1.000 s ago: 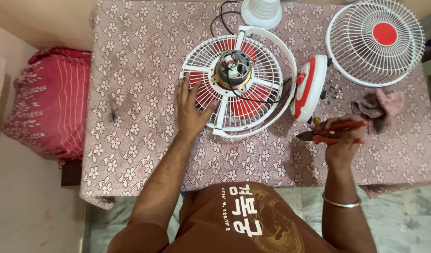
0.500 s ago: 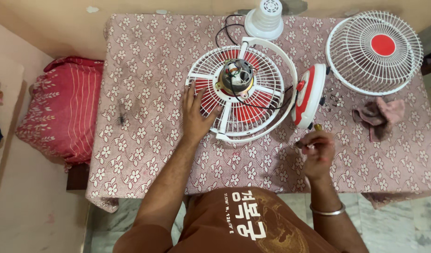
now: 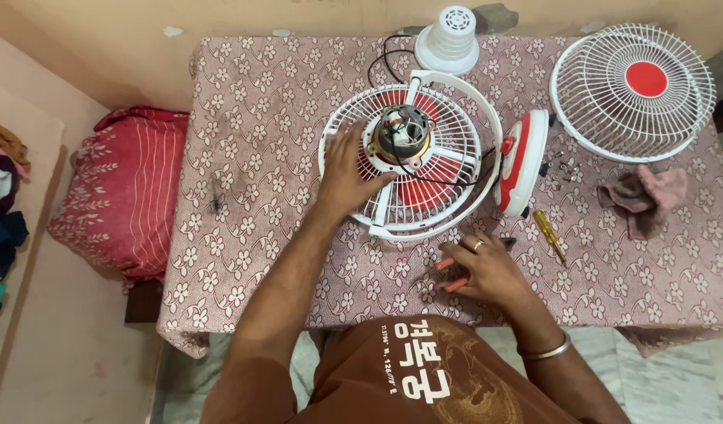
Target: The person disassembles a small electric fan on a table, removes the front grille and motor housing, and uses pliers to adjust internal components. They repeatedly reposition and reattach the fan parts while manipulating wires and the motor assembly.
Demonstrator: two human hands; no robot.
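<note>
The left hand (image 3: pixel 347 177) lies flat and open on the fan cage (image 3: pixel 412 157) at the middle of the table (image 3: pixel 267 102), beside the bare motor (image 3: pixel 402 133). The right hand (image 3: pixel 487 271) rests loosely over the red-handled pliers (image 3: pixel 448 275) without closing on them. The cage looks light and springy; its thicker outer rim seems the safest hold.

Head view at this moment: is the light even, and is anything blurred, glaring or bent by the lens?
Head view: soft, even light, only faint shadows under the fan guard; no glare; left hand, right hand and pliers are sharp; the table edges flare outward, a wide-lens effect.
</note>
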